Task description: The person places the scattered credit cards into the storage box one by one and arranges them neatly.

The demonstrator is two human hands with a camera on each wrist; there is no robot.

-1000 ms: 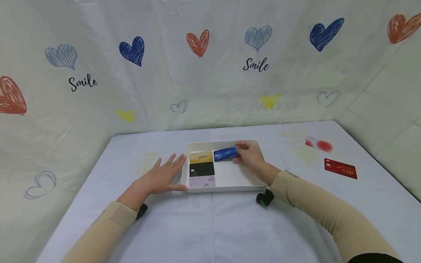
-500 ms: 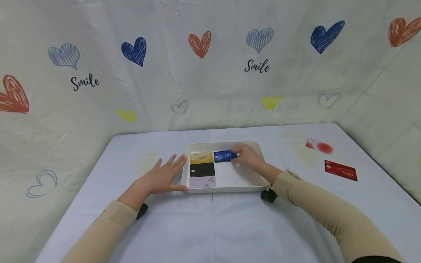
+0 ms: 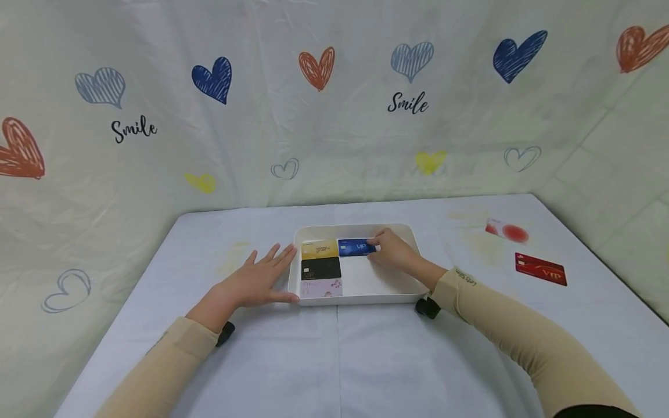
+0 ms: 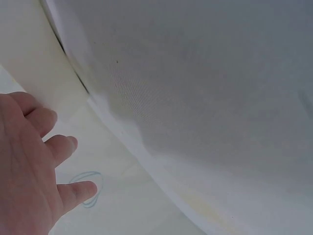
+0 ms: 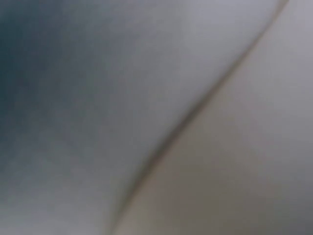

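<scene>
A shallow white tray (image 3: pixel 381 299) lies on the table in the head view. Down its left side run a gold card (image 3: pixel 320 249), a black card (image 3: pixel 326 269) and a pale pink card (image 3: pixel 320 288), one below the other. To the right of the gold one is a blue VIP card (image 3: pixel 352 247), lined up level with it. My right hand (image 3: pixel 394 251) grips the blue card's right end between thumb and fingers. With fingers spread, my left hand (image 3: pixel 258 281) rests against the tray's left edge; its fingers also show in the left wrist view. The right wrist view is blurred.
Right of the tray, a red VIP card (image 3: pixel 540 269) lies on the white tablecloth (image 3: pixel 292 360). Behind it is a pale card with red patches (image 3: pixel 507 230). A wall sheet (image 3: pixel 345 128) printed with hearts rises at the table's back edge.
The blue card, tilted a second ago, has turned straight and settled beside the gold card, my right hand still at its right end. The left hand stays at the tray's edge.
</scene>
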